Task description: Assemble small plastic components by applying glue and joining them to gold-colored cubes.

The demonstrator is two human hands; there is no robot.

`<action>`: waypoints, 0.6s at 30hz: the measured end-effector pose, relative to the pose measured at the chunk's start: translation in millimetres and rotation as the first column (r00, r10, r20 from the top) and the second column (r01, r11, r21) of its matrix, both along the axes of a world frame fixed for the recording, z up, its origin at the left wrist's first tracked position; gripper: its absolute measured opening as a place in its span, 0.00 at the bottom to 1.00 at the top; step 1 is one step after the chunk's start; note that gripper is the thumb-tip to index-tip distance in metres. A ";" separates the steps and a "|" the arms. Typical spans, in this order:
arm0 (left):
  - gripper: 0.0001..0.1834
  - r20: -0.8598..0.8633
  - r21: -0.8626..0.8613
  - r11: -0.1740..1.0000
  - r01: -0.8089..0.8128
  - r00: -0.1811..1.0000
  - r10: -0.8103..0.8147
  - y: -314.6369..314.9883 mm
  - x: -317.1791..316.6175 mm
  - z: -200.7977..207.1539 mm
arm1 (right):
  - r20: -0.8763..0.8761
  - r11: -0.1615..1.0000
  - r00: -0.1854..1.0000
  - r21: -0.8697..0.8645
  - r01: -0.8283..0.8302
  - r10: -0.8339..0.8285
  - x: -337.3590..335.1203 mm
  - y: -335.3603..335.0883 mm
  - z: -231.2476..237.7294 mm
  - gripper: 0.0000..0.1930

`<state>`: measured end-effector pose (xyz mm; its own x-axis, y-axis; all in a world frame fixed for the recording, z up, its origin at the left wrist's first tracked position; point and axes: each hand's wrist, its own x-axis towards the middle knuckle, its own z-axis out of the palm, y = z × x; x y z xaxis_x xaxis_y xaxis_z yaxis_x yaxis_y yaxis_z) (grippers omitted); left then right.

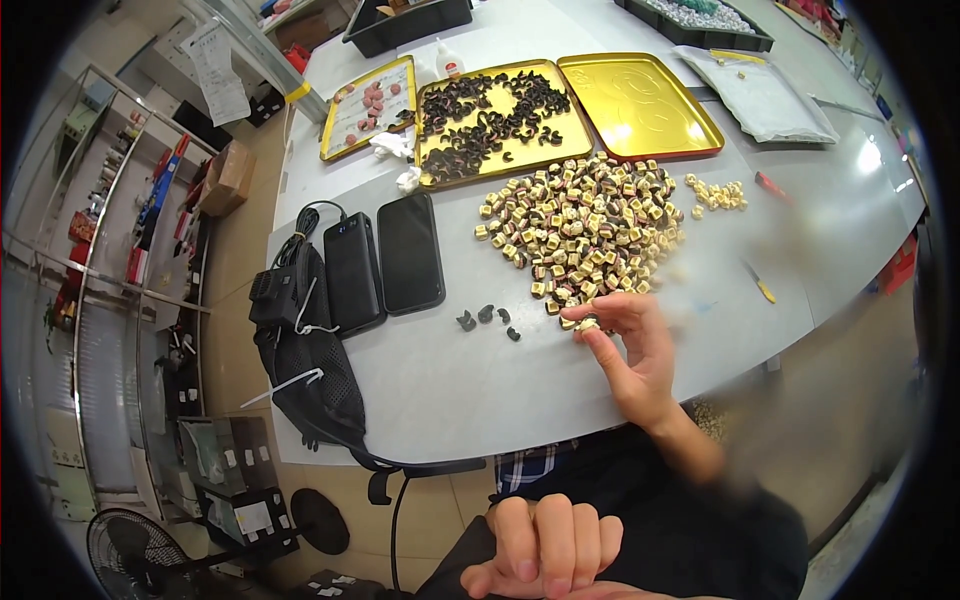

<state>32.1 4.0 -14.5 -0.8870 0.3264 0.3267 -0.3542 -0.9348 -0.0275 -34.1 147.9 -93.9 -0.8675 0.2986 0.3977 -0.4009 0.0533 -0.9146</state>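
Observation:
My right hand [642,365] is at the near edge of a heap, its thumb and fingertips pinched on a small cream-and-dark piece [587,323]. The heap of small blocky pieces [590,225], cream-yellow with dark and reddish sides, spreads over the grey table. Lower down, in front of my body, my left hand [555,545] has its fingers curled in. Anything inside it is hidden. Several small black curved pieces [487,315] lie loose to the left of my right hand.
Beyond the heap are a gold tray [500,95] of dark curved pieces, a bare gold tray [640,105] and a smaller tray [370,110] with pink pieces. A phone [411,255], power bank [353,270] and black pouch [315,385] lie left. A yellow-handled tool [765,291] lies right.

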 end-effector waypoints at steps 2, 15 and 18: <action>0.13 0.019 0.008 1.000 -0.011 1.000 0.011 0.5 1.2 -0.3 | -0.016 0.999 0.999 -0.032 0.039 -0.040 -0.9 -1.4 0.4 0.15; 0.14 0.031 0.011 1.000 -0.021 0.999 0.020 0.1 3.7 0.5 | 0.015 0.999 1.000 0.026 -0.022 0.022 2.3 1.8 -0.3 0.14; 0.14 0.029 -0.004 0.998 -0.055 0.998 0.055 0.1 4.2 -2.8 | -0.017 0.990 0.996 -0.113 -0.090 0.088 1.3 2.3 2.3 0.15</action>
